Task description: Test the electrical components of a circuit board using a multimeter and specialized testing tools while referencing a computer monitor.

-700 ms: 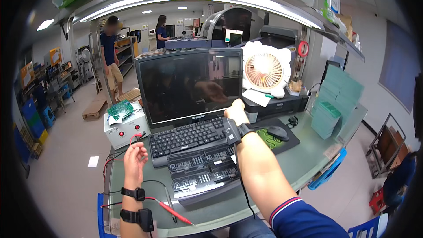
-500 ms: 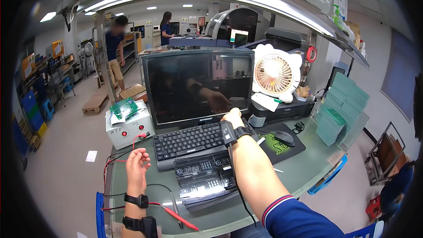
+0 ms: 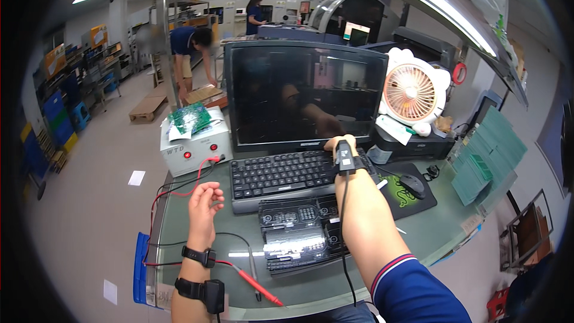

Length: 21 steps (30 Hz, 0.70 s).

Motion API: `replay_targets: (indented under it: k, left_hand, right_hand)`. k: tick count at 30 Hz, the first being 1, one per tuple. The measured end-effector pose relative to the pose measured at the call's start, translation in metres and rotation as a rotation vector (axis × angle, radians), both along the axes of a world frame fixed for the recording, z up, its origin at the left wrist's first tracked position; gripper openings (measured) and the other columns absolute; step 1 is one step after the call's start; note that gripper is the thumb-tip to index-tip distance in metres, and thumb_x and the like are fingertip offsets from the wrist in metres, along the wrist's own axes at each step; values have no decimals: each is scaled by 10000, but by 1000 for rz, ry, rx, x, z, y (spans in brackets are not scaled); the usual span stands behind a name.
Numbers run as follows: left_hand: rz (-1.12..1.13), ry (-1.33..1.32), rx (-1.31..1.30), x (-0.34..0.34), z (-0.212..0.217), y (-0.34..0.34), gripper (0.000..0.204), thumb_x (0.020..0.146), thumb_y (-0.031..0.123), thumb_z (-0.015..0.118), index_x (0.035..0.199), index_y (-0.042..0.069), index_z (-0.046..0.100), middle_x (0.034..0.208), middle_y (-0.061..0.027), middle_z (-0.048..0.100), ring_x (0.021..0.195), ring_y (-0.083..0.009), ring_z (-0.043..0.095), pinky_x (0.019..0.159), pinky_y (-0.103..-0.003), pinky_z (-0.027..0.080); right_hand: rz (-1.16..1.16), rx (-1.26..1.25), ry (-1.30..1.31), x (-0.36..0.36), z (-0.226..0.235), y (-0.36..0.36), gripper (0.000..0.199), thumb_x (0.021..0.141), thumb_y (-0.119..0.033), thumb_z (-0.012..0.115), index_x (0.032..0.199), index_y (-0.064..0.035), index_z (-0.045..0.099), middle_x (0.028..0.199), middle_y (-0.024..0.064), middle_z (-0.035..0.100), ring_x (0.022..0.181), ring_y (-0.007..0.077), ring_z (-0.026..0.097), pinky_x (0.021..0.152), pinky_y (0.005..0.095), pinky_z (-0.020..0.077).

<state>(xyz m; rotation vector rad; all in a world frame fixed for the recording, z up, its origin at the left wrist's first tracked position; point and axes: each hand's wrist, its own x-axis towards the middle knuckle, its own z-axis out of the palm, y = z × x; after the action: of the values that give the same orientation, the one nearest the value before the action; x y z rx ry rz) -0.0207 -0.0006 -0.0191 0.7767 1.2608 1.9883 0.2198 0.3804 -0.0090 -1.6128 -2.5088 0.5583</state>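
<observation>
My right hand [image 3: 342,142] reaches to the lower right edge of a black monitor [image 3: 287,96], seeming to touch its frame; the wrist device hides most of its fingers. The monitor's screen is dark. Under that arm lie a black keyboard [image 3: 281,178] and, nearer me, a stack of dark plastic panels [image 3: 292,227]. My left hand [image 3: 204,206] hovers over the bench left of the keyboard, fingers loosely curled and slightly apart, with nothing visible in them. Below it lie a red test probe [image 3: 259,288] and a black test probe [image 3: 253,269].
A white instrument box [image 3: 194,154] with green circuit boards [image 3: 192,118] on top stands left. On the right are a mouse [image 3: 412,186], a lit white fan [image 3: 412,91], a black printer [image 3: 418,146] and green sheets [image 3: 490,143]. Two people [image 3: 190,45] are beyond the bench.
The view has shifted, so the bench things sit farther right and slightly higher or lower. Both hands keep nearly the same places. The person at back left has bent down towards the cardboard.
</observation>
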Motion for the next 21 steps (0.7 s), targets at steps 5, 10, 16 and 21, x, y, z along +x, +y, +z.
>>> replay_targets:
  k: [5,10,16,21]
  left_hand:
    - [-19,2,-28,0,-5,-4,162,975,168,471,1046,83,589,897,5,597,806,-75,556,713,-244,448]
    - [-39,21,-55,4,-1,-3,161,974,167,471,1047,84,589,897,3,597,806,-77,555,717,-243,451]
    - [-123,49,-24,11,-3,20,166,962,172,493,1067,91,592,915,7,599,825,-79,555,721,-245,448]
    - [75,134,-155,-8,-22,-2,219,945,218,514,1128,120,585,1116,7,577,1039,-93,506,850,-286,401]
  right_hand:
    - [-307,-94,502,-23,-7,-14,219,729,-196,666,898,-62,704,935,120,700,863,245,661,723,363,534]
    - [-672,-271,881,-57,4,15,248,667,-91,700,901,-12,690,914,160,693,861,253,669,747,355,530]
    - [-1255,-351,1414,-3,-3,41,321,593,34,741,906,49,672,889,209,685,859,263,679,775,345,526]
    - [-554,-20,1114,0,67,-79,245,821,-117,478,975,41,587,1076,184,616,958,278,591,829,371,462]
